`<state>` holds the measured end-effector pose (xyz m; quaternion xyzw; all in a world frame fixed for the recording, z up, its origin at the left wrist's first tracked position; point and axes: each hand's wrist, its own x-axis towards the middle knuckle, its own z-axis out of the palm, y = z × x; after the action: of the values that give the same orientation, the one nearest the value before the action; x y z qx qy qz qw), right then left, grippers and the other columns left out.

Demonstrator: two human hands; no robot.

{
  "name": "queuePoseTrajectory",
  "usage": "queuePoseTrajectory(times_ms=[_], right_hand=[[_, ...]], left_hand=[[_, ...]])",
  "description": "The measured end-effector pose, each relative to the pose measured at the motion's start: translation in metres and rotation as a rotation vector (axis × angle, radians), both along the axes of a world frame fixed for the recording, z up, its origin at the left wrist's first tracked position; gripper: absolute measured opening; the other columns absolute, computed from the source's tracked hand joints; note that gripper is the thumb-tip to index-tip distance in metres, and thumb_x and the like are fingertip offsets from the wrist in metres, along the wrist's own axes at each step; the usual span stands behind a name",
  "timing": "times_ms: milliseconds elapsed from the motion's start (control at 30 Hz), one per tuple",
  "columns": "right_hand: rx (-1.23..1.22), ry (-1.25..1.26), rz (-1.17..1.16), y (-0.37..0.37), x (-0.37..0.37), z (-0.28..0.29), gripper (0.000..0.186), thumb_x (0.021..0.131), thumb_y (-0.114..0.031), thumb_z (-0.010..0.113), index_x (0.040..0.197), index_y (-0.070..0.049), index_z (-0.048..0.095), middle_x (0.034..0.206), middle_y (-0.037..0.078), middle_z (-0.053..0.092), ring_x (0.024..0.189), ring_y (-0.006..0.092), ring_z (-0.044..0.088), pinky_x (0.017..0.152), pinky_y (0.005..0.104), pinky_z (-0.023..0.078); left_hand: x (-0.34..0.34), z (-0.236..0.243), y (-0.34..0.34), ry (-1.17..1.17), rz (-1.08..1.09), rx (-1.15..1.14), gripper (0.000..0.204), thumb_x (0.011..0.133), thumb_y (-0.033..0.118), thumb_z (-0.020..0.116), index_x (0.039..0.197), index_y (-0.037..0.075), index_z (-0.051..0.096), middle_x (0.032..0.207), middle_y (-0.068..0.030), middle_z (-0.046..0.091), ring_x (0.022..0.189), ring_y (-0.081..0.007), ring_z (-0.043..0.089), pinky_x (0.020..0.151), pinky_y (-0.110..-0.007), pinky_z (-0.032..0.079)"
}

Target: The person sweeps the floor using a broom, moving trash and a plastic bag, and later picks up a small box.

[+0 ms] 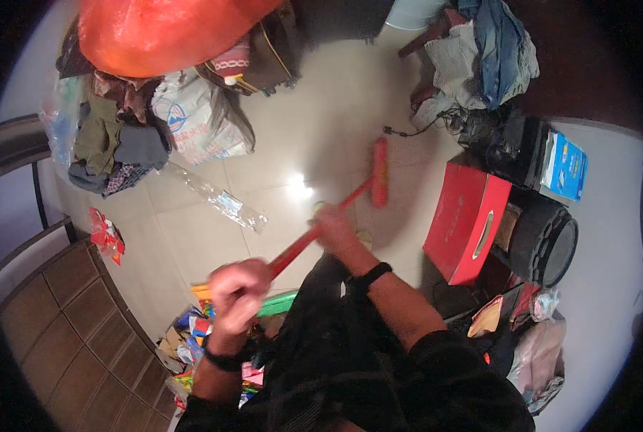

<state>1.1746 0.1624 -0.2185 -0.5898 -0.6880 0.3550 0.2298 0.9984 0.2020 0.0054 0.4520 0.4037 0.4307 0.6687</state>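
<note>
Both my hands grip the long red handle of a broom (295,250). Its long, narrow red head (380,173) is ahead and to the right, over the tiled floor; whatever is under the head is hidden. Closed round the upper part of the handle, my left hand (238,291) is a little blurred. Farther down the handle, toward the head, my right hand (336,229) is closed round it too. A clear plastic wrapper (229,203) lies on the floor to the left of the broom.
A red box (467,223) and a black drum-shaped container (545,241) stand at the right. Clothes (472,61) are heaped at the far right. A white sack (199,119) and folded clothes (116,147) sit at the far left, with a red bag (170,32) beyond. Colourful packets (191,335) lie near my left arm.
</note>
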Motion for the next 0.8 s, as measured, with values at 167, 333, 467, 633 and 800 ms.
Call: queuePoseTrajectory(times_ms=[167, 333, 467, 633, 800], right_hand=[[-0.111, 0.137, 0.058, 0.039, -0.059, 0.065, 0.009, 0.072, -0.011, 0.057, 0.073, -0.002, 0.057, 0.078, 0.016, 0.058, 0.084, 0.0339, 0.056, 0.074, 0.0433, 0.047], [-0.034, -0.068, 0.023, 0.058, -0.021, 0.053, 0.011, 0.072, -0.013, 0.058, 0.073, -0.003, 0.056, 0.076, 0.016, 0.057, 0.083, 0.0357, 0.055, 0.071, 0.0458, 0.047], [0.023, -0.045, 0.074, 0.05, 0.042, -0.016, 0.014, 0.068, -0.013, 0.063, 0.067, -0.004, 0.052, 0.07, 0.016, 0.054, 0.073, 0.0371, 0.054, 0.065, 0.0455, 0.044], [0.048, -0.233, 0.004, 0.048, 0.108, -0.012, 0.012, 0.065, -0.011, 0.064, 0.066, -0.005, 0.054, 0.067, 0.015, 0.054, 0.071, 0.0374, 0.054, 0.063, 0.0458, 0.045], [-0.05, -0.261, 0.048, 0.038, 0.113, 0.015, 0.014, 0.064, -0.017, 0.067, 0.063, -0.008, 0.055, 0.068, 0.013, 0.055, 0.072, 0.0353, 0.055, 0.063, 0.0444, 0.046]], left_hand=[[-0.033, 0.065, 0.002, -0.008, 0.138, 0.106, 0.033, 0.081, 0.024, 0.062, 0.065, 0.005, 0.041, 0.054, -0.0041, 0.045, 0.046, -0.0147, 0.04, 0.049, -0.031, 0.036], [-0.022, 0.037, 0.011, 0.069, 0.287, 0.037, 0.026, 0.084, 0.018, 0.059, 0.068, 0.004, 0.044, 0.056, -0.0033, 0.047, 0.052, -0.0138, 0.047, 0.05, -0.03, 0.039], [0.015, -0.024, 0.019, 0.159, 0.12, -0.088, 0.009, 0.083, 0.003, 0.059, 0.076, 0.001, 0.054, 0.065, 0.001, 0.052, 0.057, -0.0045, 0.044, 0.051, -0.02, 0.035], [0.06, -0.051, 0.034, 0.095, -0.003, -0.204, 0.006, 0.086, 0.001, 0.057, 0.081, 0.003, 0.055, 0.069, 0.0051, 0.052, 0.061, -0.0018, 0.044, 0.054, -0.019, 0.035], [0.045, -0.026, 0.03, 0.173, -0.027, -0.204, 0.006, 0.083, 0.003, 0.06, 0.087, 0.002, 0.055, 0.076, 0.0011, 0.056, 0.067, -0.0036, 0.049, 0.06, -0.019, 0.04]])
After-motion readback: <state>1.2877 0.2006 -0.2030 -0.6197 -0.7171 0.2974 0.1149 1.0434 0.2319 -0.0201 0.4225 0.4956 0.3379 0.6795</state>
